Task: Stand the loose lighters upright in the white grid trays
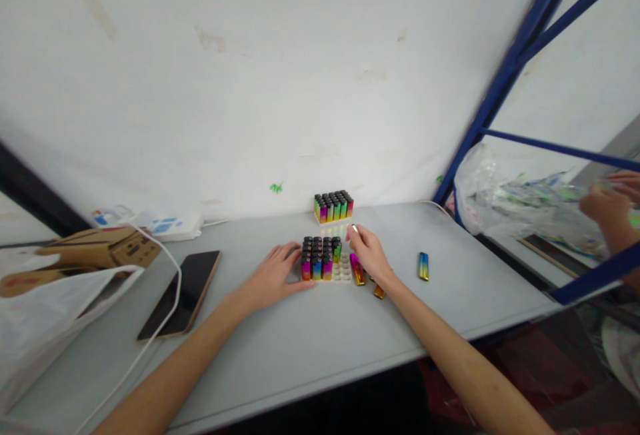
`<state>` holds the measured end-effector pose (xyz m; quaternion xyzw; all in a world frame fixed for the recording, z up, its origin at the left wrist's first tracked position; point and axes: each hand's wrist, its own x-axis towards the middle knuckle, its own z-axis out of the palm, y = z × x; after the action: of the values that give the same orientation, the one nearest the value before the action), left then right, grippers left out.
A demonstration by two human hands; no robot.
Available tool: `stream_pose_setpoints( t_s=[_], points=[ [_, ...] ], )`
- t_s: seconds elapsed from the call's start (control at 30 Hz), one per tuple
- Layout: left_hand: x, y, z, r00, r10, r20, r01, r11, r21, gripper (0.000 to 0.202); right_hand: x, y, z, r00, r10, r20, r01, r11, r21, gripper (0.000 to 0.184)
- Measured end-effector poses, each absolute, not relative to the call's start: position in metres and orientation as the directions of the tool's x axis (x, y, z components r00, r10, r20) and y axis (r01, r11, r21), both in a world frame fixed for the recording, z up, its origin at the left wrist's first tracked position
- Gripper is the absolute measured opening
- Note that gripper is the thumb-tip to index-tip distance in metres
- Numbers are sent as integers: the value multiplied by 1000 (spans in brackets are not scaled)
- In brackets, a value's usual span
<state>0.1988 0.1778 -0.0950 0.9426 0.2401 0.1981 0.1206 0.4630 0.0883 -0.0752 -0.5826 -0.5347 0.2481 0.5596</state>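
Observation:
A white tray [342, 274] with round sockets stands on the table, its left part filled with upright lighters [317, 265] with black tops and shiny rainbow bodies. Spread along the tray's left side, my left hand [273, 277] touches it with thumb at the front corner and fingers farther back. My right hand [369, 253] is closed in a pinch above the right side of the tray. A small lighter end [355, 228] pokes out at its fingertips; the rest is hidden. Beneath that hand lie a pink-gold lighter [357, 270] and a gold one [379, 292], partly covered.
Behind stands a second block of upright lighters [334, 207]. One blue-yellow lighter [423, 266] lies at the right. A phone [186, 292], a white cable [179, 275], a cardboard box [107, 250] and a plastic bag [45, 328] occupy the left. Beyond a blue frame [493, 98], another person's hands [607, 205] show.

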Motion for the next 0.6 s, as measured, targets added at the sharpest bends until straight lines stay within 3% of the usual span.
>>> stream_pose_setpoints(
  t_s=[0.13, 0.4, 0.6],
  points=[
    [199, 178, -95, 807, 493, 327, 396, -861, 320, 77, 458, 85, -76, 365, 841, 399, 511, 177, -841, 61],
    [199, 176, -94, 804, 503, 316, 405, -854, 327, 78, 459, 88, -83, 347, 866, 360, 555, 120, -823, 42],
    [199, 176, -94, 808, 506, 303, 410, -851, 329, 76, 460, 85, -80, 298, 853, 427, 619, 168, -767, 47]
  ],
)
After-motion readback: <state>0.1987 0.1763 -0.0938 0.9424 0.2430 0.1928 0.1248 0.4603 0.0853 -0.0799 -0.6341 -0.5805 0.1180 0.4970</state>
